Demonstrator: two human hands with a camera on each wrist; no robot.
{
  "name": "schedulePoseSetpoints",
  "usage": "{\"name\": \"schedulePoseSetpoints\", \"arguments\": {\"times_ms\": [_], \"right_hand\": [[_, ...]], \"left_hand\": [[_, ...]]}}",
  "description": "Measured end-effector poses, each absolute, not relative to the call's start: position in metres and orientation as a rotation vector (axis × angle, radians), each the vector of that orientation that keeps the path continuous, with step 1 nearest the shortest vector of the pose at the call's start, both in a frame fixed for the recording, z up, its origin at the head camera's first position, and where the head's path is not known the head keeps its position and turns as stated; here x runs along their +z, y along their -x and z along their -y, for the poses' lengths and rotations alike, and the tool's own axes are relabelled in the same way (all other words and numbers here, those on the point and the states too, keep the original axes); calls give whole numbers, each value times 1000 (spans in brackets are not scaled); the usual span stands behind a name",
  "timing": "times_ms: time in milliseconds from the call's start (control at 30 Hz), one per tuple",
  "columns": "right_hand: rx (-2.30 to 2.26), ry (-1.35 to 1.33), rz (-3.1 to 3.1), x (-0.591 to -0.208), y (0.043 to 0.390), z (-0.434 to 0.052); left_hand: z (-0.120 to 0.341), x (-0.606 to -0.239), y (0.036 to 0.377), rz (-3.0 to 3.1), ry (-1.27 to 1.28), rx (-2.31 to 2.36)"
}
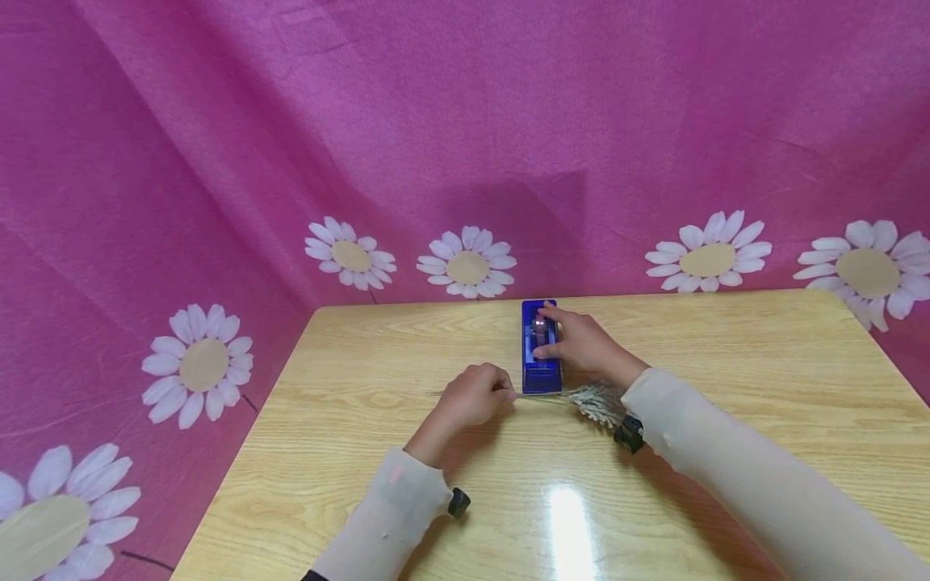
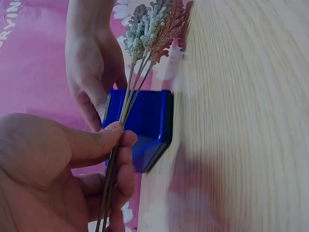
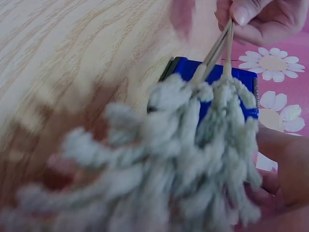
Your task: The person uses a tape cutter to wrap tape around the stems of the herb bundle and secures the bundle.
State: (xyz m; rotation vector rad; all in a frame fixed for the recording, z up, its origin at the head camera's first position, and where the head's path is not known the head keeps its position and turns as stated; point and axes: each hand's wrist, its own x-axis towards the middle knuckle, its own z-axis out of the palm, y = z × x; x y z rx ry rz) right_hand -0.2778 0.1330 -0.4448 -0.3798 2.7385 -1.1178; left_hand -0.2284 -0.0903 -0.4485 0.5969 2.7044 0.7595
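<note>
My left hand (image 1: 475, 394) pinches the thin stems of a small bunch of flower sprigs (image 2: 152, 29) between thumb and fingers. Their fluffy pale-green heads (image 3: 178, 145) point right, one head looking reddish in the left wrist view. The stems pass just in front of a blue tape dispenser (image 1: 541, 381), which stands lengthwise near the table's back edge. My right hand (image 1: 584, 343) reaches over the dispenser from the right, thumb and fingers curled around the roll in its middle. The flower heads lie under the right wrist and hide much of that hand in the right wrist view.
Beneath everything is a light wood-grain table (image 1: 349, 452), with a bright reflection near its front. A pink cloth (image 1: 465, 121) with large white daisies hangs directly behind and to the left of the table.
</note>
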Motion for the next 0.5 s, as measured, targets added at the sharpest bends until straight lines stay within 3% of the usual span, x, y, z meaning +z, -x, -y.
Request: {"name": "schedulePoseSetpoints", "arguments": {"times_ms": [500], "right_hand": [[-1110,393,-2734,-444,278,-135]], "left_hand": [[147,-455,223,-2548,-602,892]]}}
